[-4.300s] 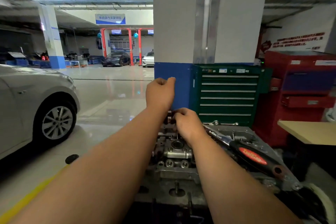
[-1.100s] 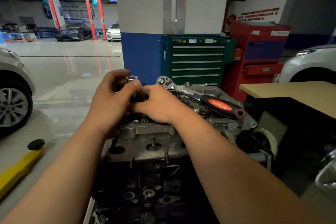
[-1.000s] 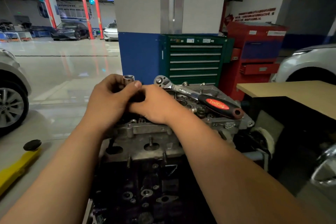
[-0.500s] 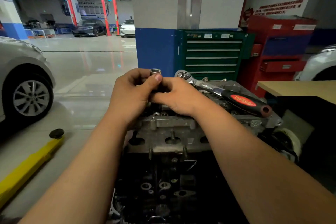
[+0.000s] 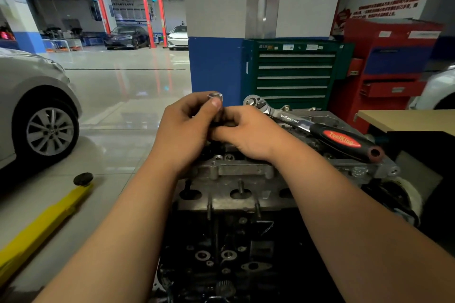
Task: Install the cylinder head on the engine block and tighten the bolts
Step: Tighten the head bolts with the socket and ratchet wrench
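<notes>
From the head camera, looking down over both forearms: the left hand (image 5: 183,130) is curled round a shiny socket (image 5: 215,98), which stands upright with its open end up, the thumb pressed flat against its side near the top. The right hand (image 5: 246,134) lies knuckles-up just beside it, touching the left, fingers bent in towards the lower part of the socket. Whether those fingers actually grip it I cannot tell, since the left thumb and palm hide them.

Both hands sit over the far edge of the cylinder head (image 5: 236,172), a grey casting with studs sticking out of its near face. It rests on top of the engine block (image 5: 221,253), which is dark and fills the bottom middle of the view. A ratchet wrench (image 5: 315,125) lies on the head to the right of the hands (black grip with a red label, handle pointing right and towards the viewer), its round drive end close behind the right hand's knuckles but not touching them.

Behind stands a grey and blue pillar (image 5: 246,7), with a green tool cabinet (image 5: 293,74) and a red cabinet (image 5: 391,66) beside it. A tan tabletop (image 5: 406,118) shows at the right edge. On the left, a silver car (image 5: 37,110) is parked on the glossy floor, with a yellow lift arm (image 5: 41,224) lying low in front of it.
</notes>
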Available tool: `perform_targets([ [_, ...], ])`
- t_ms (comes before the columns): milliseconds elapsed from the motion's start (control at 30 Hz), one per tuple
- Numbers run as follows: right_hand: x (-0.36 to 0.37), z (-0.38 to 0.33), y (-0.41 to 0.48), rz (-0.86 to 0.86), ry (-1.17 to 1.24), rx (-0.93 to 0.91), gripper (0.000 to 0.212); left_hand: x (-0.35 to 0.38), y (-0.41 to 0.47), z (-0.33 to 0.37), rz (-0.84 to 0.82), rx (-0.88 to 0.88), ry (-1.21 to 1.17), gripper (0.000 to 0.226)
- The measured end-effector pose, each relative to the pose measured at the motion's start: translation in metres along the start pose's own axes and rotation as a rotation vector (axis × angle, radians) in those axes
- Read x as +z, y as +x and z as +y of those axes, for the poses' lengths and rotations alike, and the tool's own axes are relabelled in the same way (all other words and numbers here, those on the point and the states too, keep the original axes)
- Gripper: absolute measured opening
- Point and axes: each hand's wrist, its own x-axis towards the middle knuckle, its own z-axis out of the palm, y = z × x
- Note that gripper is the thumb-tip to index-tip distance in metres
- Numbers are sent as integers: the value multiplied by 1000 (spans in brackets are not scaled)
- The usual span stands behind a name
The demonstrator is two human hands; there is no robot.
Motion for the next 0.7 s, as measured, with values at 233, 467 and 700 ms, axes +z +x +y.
perform_targets([
  [233, 1, -1, -1, 31, -34, -22, 19, 1, 1, -1, -37, -39, 1, 8],
  [467, 1, -3, -1, 48, -32, 12, 11, 0, 1, 0, -64, -70, -24, 16],
  [700, -1, -4, -1, 1, -34, 24, 24, 0, 1, -2, -15, -6, 32, 9],
])
